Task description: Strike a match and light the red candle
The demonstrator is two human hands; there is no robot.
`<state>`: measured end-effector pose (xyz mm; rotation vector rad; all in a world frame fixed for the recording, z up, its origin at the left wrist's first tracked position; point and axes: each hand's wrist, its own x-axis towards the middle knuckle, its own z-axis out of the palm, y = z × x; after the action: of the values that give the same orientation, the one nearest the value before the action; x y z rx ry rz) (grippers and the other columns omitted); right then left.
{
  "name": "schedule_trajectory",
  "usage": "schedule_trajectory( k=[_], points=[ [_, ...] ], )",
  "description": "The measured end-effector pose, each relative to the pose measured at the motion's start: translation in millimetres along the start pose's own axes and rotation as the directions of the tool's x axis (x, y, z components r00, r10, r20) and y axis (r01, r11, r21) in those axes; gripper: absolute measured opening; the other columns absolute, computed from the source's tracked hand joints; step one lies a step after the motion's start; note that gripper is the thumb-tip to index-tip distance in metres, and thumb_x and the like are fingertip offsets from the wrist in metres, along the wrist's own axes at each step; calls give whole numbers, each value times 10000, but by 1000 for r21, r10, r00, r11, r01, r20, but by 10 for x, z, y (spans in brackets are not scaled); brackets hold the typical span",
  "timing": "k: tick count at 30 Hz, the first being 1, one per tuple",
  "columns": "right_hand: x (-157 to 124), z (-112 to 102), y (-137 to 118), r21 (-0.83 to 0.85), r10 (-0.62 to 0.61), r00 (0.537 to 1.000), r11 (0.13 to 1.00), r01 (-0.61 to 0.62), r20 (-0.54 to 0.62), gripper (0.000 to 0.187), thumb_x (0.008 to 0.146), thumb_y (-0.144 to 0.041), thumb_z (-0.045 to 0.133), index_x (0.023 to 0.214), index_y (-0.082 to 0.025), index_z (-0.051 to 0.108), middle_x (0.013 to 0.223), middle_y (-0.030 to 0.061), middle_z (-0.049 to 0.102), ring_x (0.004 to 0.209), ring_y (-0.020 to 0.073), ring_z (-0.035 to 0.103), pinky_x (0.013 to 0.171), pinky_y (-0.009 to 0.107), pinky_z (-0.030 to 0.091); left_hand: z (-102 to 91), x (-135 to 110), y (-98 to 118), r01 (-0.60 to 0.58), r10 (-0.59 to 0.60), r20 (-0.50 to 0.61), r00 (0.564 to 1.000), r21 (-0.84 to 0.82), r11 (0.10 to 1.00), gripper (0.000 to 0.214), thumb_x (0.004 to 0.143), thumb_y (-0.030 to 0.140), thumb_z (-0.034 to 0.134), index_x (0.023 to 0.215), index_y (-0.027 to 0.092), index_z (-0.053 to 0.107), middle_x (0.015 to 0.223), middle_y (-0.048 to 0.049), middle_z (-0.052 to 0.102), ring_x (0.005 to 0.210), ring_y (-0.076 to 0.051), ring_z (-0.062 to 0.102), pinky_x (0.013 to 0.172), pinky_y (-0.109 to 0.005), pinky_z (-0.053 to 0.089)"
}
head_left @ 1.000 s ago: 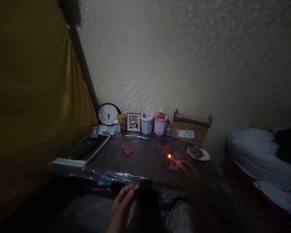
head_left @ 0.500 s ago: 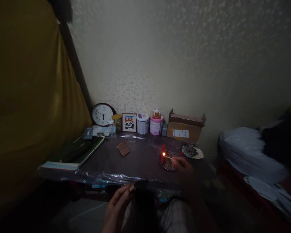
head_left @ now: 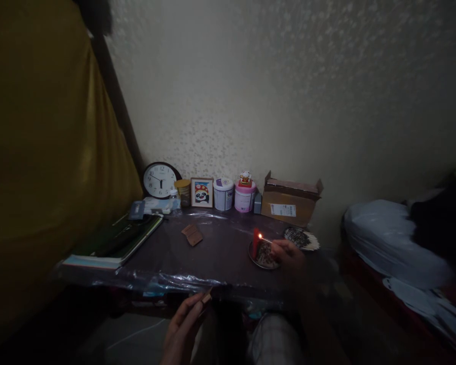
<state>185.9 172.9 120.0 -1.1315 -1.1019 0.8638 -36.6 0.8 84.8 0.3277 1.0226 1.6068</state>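
Observation:
In dim light my right hand (head_left: 291, 255) pinches a burning match (head_left: 264, 239), its flame right at the top of a red candle (head_left: 256, 242). The candle stands on a small round metal plate (head_left: 263, 256) with a speckled surface, on a dark table (head_left: 220, 253) covered in clear plastic. Lower down, in front of the table's near edge, my left hand (head_left: 184, 327) grips a small matchbox (head_left: 206, 296) between fingers and thumb.
Along the wall stand a round clock (head_left: 159, 180), a panda picture frame (head_left: 201, 192), two tins (head_left: 223, 194), a pink jar (head_left: 244, 196) and an open cardboard box (head_left: 291, 204). Books (head_left: 116, 243) lie at left, a fan-shaped object (head_left: 301, 238) at right. A yellow curtain (head_left: 41, 152) hangs left; bedding (head_left: 395, 238) lies right.
My right hand has carried the lit match from the plate's middle up to the candle's top. The view has shifted slightly; my left hand stays low with the matchbox.

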Motion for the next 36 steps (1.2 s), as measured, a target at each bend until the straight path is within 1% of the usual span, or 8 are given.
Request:
schedule_trajectory(
  k=[6, 12, 16, 21, 23, 28, 32, 36],
  points=[
    [107, -39, -4, -26, 58, 998, 998, -58, 22, 314, 591, -463, 772, 754, -199, 725, 607, 20, 713, 540, 189, 652, 528, 308, 528, -74, 65, -62, 0, 0, -10, 1000, 6, 1000, 359, 589, 402, 857, 882, 211, 776, 939, -81, 822, 1087, -326, 682, 1060, -452, 419],
    [221, -43, -3, -112, 73, 997, 991, -71, 13, 297, 625, -457, 720, 792, -212, 731, 676, 45, 739, 583, 214, 673, 478, 294, 512, -99, 78, -61, 38, -37, 7, 999, -12, 999, 348, 602, 393, 854, 896, 227, 771, 942, -52, 822, 1069, -276, 691, 975, -344, 476],
    [281, -23, 15, -153, 72, 997, 986, -66, 31, 331, 622, -488, 683, 795, -208, 723, 704, 56, 743, 566, 214, 667, 457, 299, 519, -130, 108, -67, 68, -68, -6, 998, -6, 998, 356, 607, 411, 850, 901, 230, 765, 911, -47, 826, 1037, -272, 707, 895, -316, 510],
    [314, 6, 11, -215, 60, 997, 975, -47, 54, 350, 649, -502, 646, 802, -196, 721, 670, 52, 727, 529, 199, 649, 444, 287, 498, -167, 161, -96, 55, -54, 14, 998, -18, 998, 358, 620, 401, 844, 917, 218, 766, 936, -64, 826, 1039, -283, 709, 903, -336, 514],
    [315, 22, -7, -234, 45, 998, 972, -33, 48, 353, 657, -511, 635, 798, -199, 720, 681, 54, 731, 557, 212, 665, 443, 285, 489, -176, 174, -100, 47, -46, 23, 999, -21, 999, 348, 630, 398, 838, 920, 220, 767, 946, -64, 826, 1033, -278, 712, 901, -333, 517],
    [327, 51, -49, -275, -2, 1000, 961, 9, 24, 315, 671, -498, 633, 769, -213, 723, 737, 63, 748, 672, 237, 693, 487, 278, 497, -182, 174, -89, 64, -64, 20, 998, -32, 997, 348, 587, 409, 862, 873, 229, 777, 885, -61, 833, 974, -279, 736, 841, -319, 540],
    [347, 59, -46, -290, -38, 999, 956, 43, 24, 304, 682, -493, 628, 766, -218, 727, 747, 60, 754, 685, 237, 689, 520, 286, 497, -182, 158, -80, 54, -54, 5, 999, -7, 999, 342, 609, 406, 850, 896, 235, 774, 932, -57, 828, 1028, -276, 715, 900, -330, 518],
    [355, 72, -22, -289, -74, 997, 954, 77, 25, 317, 684, -504, 620, 765, -215, 721, 778, 63, 761, 690, 234, 689, 575, 303, 508, -188, 151, -81, 43, -43, -31, 999, 13, 999, 370, 582, 416, 860, 888, 226, 776, 911, -62, 824, 1024, -309, 708, 966, -408, 489]
  ],
)
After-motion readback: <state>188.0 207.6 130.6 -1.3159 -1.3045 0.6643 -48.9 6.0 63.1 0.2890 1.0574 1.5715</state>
